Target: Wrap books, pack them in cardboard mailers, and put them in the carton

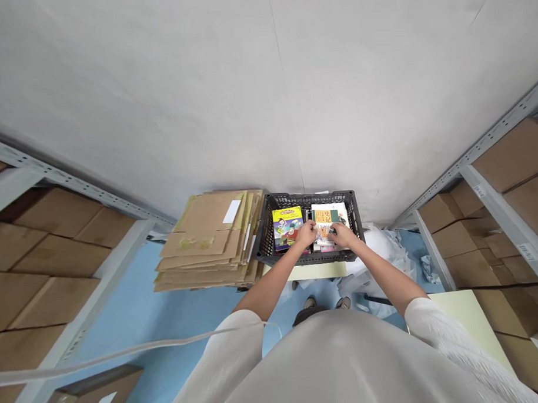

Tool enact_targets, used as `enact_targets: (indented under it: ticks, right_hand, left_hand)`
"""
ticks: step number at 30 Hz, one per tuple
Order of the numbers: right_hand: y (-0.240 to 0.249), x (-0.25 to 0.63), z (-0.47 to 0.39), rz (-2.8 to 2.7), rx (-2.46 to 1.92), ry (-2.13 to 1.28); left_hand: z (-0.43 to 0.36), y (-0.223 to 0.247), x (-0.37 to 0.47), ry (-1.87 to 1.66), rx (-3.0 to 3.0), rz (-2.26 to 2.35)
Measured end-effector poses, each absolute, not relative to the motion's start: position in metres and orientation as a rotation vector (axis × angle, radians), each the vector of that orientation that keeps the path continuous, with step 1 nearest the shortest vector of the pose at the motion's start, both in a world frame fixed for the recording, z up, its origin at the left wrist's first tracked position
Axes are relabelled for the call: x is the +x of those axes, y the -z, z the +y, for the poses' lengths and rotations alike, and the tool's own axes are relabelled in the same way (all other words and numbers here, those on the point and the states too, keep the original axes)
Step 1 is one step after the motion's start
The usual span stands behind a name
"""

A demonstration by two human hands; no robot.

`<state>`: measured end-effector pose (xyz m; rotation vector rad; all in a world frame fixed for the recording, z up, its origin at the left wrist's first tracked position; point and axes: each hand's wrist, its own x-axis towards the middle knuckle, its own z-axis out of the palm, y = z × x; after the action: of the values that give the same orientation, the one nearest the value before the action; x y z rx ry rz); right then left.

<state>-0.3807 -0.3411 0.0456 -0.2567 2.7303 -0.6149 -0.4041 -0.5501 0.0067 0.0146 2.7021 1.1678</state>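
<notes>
"Where are the hands?"

"The left hand (306, 233) and right hand (344, 234) are at the white-and-green paper book (334, 214) inside the black plastic lattice crate (311, 261). Fingers curl near its lower end (whether gripping, I cannot tell)."

"Any risks?"

"Lifting by one edge could crease it; knocking the crate could topple the uneven stack of flattened brown cardboard (206, 223) beside it."

"The surroundings?"

"A pale-yellow flat tabletop (319, 271) beneath, smooth blue floor (154, 332), pale-grey wall (272, 96), grey metal shelves (500, 212) holding brown cardboard boxes (518, 151)."
</notes>
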Motion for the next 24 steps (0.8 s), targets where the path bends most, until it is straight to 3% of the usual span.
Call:
enact_targets:
  ticks: [12,18,24]
  right_hand:
    - [-0.033,-0.361,-0.343,2.92,0.23,1.515]
    - [-0.064,-0.323,-0.292,2.971,0.718,1.763]
    - [-0.072,-0.245,-0.228,2.971,1.116,1.863]
  left_hand:
    - [-0.557,-0.042,-0.422,-1.975,0.291,2.305]
    - [-0.501,-0.069,-0.409,-1.976,0.553,2.108]
    - [-0.419,-0.082,-0.365,-1.733,0.781,2.084]
